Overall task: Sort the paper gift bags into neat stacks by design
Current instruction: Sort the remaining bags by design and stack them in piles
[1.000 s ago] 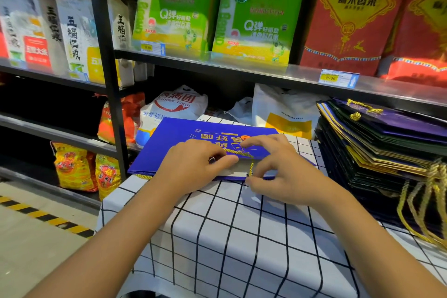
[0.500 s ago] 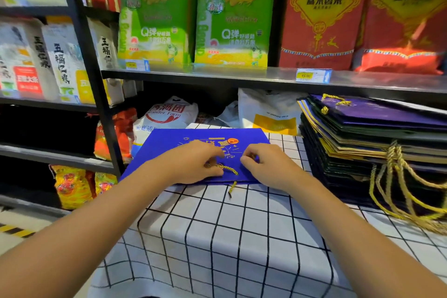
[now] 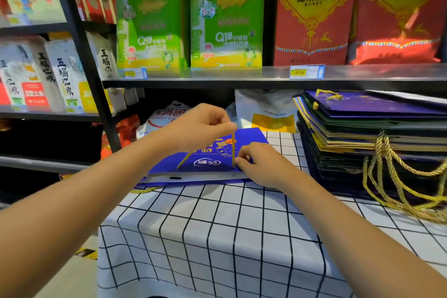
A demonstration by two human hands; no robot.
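A flat blue gift bag with gold print lies on the checked tablecloth, its open mouth toward me. My left hand is raised above it and pinches its gold cord handle, pulled taut upward. My right hand pinches the bag's near right edge where the cord enters. A tall stack of flat gift bags in purple, dark green and gold stands on the right, its gold cords hanging toward me.
A black metal shelf runs just behind the table, loaded with green and red rice bags. White sacks lie on the shelf below, right behind the blue bag. The table's left edge drops to the floor.
My left hand has lifted off the blue bag and drawn the gold cord handle up tight. My right hand stays at the bag's near edge. The camera has tilted up.
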